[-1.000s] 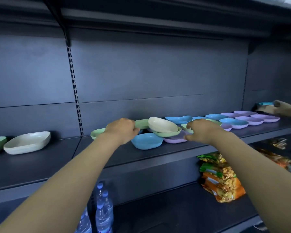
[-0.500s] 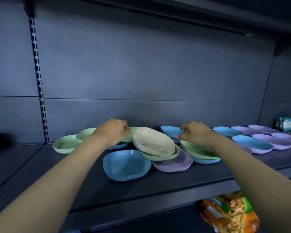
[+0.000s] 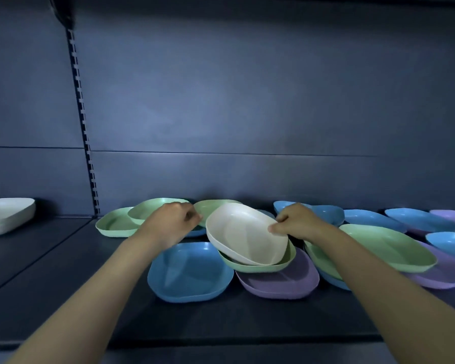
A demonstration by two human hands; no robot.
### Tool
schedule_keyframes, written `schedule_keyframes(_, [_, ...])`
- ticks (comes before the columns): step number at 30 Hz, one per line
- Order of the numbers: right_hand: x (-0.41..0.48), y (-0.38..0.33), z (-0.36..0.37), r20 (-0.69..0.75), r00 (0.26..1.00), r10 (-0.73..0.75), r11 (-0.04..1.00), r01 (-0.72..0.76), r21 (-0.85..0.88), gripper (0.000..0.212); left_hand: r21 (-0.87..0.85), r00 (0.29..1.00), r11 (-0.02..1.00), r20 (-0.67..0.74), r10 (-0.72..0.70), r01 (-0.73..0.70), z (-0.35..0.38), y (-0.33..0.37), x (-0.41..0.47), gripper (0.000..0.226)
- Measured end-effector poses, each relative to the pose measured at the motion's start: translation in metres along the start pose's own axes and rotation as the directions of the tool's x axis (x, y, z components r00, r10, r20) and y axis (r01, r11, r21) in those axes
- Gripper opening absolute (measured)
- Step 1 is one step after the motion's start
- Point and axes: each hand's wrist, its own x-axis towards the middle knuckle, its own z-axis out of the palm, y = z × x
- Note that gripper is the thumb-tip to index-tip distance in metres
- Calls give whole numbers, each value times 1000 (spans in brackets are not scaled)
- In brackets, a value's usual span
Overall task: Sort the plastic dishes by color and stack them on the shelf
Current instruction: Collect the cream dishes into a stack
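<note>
Plastic dishes in several colours lie jumbled on the dark shelf (image 3: 63, 285). A cream dish (image 3: 244, 237) sits tilted on a green dish (image 3: 260, 267), which rests on a purple dish (image 3: 281, 282). My right hand (image 3: 297, 222) pinches the cream dish's far right rim. My left hand (image 3: 168, 222), fingers curled, grips the left rim of a pale green dish (image 3: 218, 206) at the back. A blue dish (image 3: 189, 271) lies in front, below my left wrist. Two more green dishes (image 3: 113, 223) overlap to the left.
Right of my right arm lie stacked green dishes (image 3: 386, 245), blue dishes (image 3: 371, 219) and purple dishes (image 3: 447, 274). A cream stack (image 3: 5, 214) stands at the far left, past the slotted upright (image 3: 87, 153). The shelf's back panel rises just behind the dishes.
The view has closed in on the shelf. My right hand moved left from the blue and green dishes onto the cream dish's rim. My left hand stayed at the back green dish.
</note>
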Motion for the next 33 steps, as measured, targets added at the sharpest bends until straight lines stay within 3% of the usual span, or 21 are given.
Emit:
schedule_keyframes(5, [13, 4, 4, -65, 997, -44, 994, 50, 101, 17, -52, 992, 991, -19, -125, 124, 0, -2, -8, 31])
schedule_keyframes(10, [18, 3, 1, -76, 997, 1, 882, 35, 469, 14, -40, 979, 979, -39, -202, 200, -5, -6, -20, 32])
schedule_keyframes(13, [16, -4, -7, -114, 993, 17, 843, 47, 536, 15, -22, 969, 971, -59, -238, 237, -11, -13, -23, 32])
schedule_keyframes(16, [14, -15, -13, -26, 999, 36, 794, -13, 608, 21, -32, 956, 960, -88, -279, 277, -22, -25, -22, 29])
schedule_keyframes(21, [22, -33, -13, 202, 975, 94, 640, -215, 738, 8, -74, 922, 928, -107, -372, 366, -37, -62, -8, 29])
schedule_keyframes(24, [33, -41, -7, 300, 950, 84, 581, -291, 760, 25, -119, 898, 903, -111, -425, 413, -45, -92, 10, 32])
schedule_keyframes(29, [52, -63, 6, 286, 947, 144, 499, -319, 806, 30, -140, 870, 862, -10, -493, 487, -45, -144, 50, 40])
schedule_keyframes(33, [61, -82, 17, 282, 944, 168, 499, -329, 802, 28, -275, 866, 822, 130, -482, 499, -31, -157, 72, 49])
